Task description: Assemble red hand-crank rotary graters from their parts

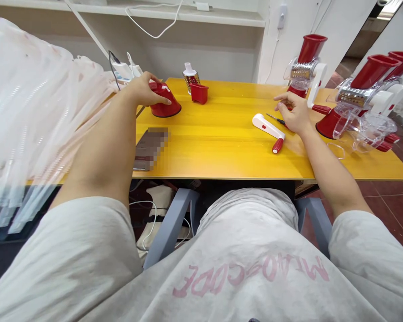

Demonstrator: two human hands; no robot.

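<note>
My left hand (141, 92) is closed over the top of a red cone-shaped base (166, 105) with a dark bottom rim, on the left of the yellow table. My right hand (294, 112) is open, its fingers apart, above the table's right side. Under it lies a screwdriver (278, 119) with a dark handle, partly hidden. A white crank handle (267, 127) with a red grip lies to the left of my right hand. Behind that hand stands an assembled rotary grater (302, 70) with a red hopper.
A metal grater drum (190, 79) and a red pusher (199, 94) stand at the back. More rotary graters (366, 91) and clear plastic parts (372, 129) crowd the right. A phone (149, 150) lies near the front edge. Plastic bags (43, 107) are heaped at left.
</note>
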